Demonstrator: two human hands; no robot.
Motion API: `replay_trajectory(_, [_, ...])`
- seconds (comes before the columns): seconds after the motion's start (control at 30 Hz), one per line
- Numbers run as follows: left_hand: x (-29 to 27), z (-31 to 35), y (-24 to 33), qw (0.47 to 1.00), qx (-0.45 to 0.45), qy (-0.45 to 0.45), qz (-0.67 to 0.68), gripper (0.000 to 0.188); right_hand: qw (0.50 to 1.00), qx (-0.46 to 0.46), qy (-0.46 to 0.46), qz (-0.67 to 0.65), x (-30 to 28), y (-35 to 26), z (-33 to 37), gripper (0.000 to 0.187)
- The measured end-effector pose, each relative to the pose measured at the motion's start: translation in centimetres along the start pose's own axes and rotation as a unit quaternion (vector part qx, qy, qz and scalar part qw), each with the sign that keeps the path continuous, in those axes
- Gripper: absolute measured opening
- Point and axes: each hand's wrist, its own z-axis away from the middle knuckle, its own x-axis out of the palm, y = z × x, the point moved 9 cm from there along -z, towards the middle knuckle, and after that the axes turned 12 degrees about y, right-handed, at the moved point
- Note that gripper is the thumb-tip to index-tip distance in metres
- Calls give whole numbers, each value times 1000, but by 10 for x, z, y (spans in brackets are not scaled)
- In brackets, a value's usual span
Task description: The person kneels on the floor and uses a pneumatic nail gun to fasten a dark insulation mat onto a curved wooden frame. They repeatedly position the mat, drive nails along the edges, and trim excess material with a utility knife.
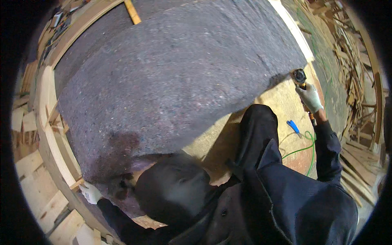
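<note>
A large grey fibrous felt sheet (163, 81) spreads across a wooden frame in front of me. My left hand (91, 193), in a white glove, is at the sheet's near left corner beside the frame, its fingers closed on the edge. At the right, my gloved right hand (310, 97) grips an air stapler (299, 76) with a round black top. The tool stands at the sheet's right corner, by the frame's pale wooden edge. A green hose (313, 153) runs behind that hand. Nearer to me lies a blue-handled knife (292, 126) on bare board (300, 147).
My bent knee (259, 126) is between the hands, over the board. A pale wooden rail (59, 153) bounds the left side, and a short wood strip (132, 12) lies at the far edge. Scrap wood (353, 77) is piled on the right; planks (45, 183) lie on the left.
</note>
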Motion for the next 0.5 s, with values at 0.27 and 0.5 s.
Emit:
replay_trajectory(0.27, [-154, 254, 347, 783, 529, -38, 324, 55, 952, 59, -49, 296, 113, 229, -7, 57])
replay_trajectory(0.5, [-200, 346, 436, 734, 593, -59, 327, 64, 786, 181, -292, -513, 245, 111, 68, 38])
